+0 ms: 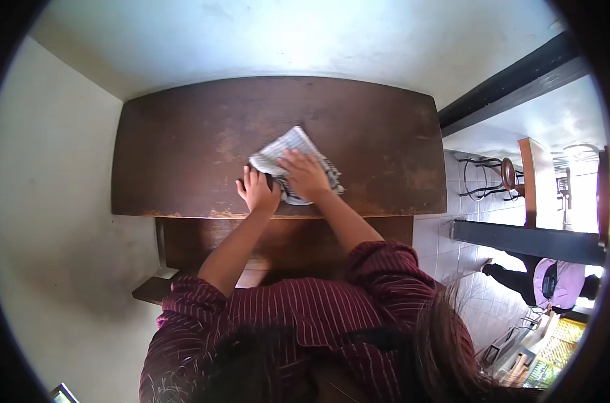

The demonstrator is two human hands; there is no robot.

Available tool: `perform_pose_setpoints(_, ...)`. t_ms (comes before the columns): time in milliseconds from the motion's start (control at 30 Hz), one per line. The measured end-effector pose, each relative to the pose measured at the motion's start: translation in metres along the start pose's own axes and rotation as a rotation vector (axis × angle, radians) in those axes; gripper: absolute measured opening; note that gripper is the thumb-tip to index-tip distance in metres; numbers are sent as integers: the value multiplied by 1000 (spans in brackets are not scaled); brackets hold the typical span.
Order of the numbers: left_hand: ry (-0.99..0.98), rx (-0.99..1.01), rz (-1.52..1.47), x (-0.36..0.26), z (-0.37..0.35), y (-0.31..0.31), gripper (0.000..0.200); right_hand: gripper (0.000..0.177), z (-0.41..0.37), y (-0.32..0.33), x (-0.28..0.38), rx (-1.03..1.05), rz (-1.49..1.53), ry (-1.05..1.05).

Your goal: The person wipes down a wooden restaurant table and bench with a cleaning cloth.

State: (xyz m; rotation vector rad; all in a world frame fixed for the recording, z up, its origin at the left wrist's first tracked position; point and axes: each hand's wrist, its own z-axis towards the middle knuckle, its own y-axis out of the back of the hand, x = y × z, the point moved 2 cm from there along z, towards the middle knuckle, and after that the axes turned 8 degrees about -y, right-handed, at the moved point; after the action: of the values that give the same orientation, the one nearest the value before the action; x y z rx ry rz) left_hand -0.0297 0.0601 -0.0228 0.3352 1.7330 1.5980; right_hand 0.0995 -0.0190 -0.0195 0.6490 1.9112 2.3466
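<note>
A pale grey checked cloth with a frayed edge lies partly folded on the brown wooden table. My right hand rests on top of it, palm down, with the fingers spread over the fabric and pressing it to the wood. Just left of the cloth, my left hand is palm down near the table's front edge, its fingers apart. A small dark patch shows between that hand and the cloth; what it is I cannot make out. The tabletop finish is worn in places.
Pale walls border the table at the left and back. A dark wooden bench sits below its front edge. On the right are a dark rail, a round-seated stool, another table and a person in pink.
</note>
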Motion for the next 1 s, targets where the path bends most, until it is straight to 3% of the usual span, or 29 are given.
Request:
perform_pose_setpoints(67,-86,-67,-63,30,3,13,43,46,-4,8,-34,99,21,-293)
perform_pose_setpoints(133,-238,164,-177,78,11,45,41,41,-29,26,-68,-110,-185,-630)
perform_pose_setpoints(233,-73,-7,-1,181,22,70,44,44,-82,37,-132,-289,-314,-998)
perform_pose_setpoints(300,1,-32,46,238,27,83,45,46,-93,44,-131,-363,-274,-1138)
perform_pose_setpoints(333,88,-80,113,263,26,88,46,48,-93,43,-129,-354,-276,-1310)
perform_pose_setpoints(367,172,-127,176,276,26,94,46,50,-89,48,-119,-344,-279,-1483)
perform_pose_setpoints(400,159,-122,176,280,25,93,46,53,-76,46,-106,-314,-223,-1525)
perform_pose_setpoints(467,221,-49,227,275,24,97,48,56,-48,9,-90,-311,-339,-1257)
perform_pose_setpoints(500,219,-40,220,278,26,97,48,56,-18,7,-54,-124,-206,-1184)
perform_pose_setpoints(567,184,-72,214,281,23,96,48,50,34,-26,20,-227,-236,-791)
perform_pose_setpoints(733,203,-31,212,275,21,103,50,51,105,-67,199,110,64,-27)
perform_pose_setpoints(767,190,-12,217,273,21,104,51,51,111,-79,207,108,66,-25)
perform_pose_setpoints(833,194,-21,190,273,22,103,52,52,118,-98,218,132,209,339)
perform_pose_setpoints(867,190,-51,171,275,21,100,52,53,128,-87,209,210,157,293)
perform_pose_setpoints(933,185,-78,156,278,21,98,52,53,143,-57,162,242,36,-3)
perform_pose_setpoints(967,194,-68,160,276,22,101,51,52,139,-52,119,35,97,-78)
perform_pose_setpoints(1000,206,-57,161,275,22,102,50,51,139,-26,85,124,26,-302)
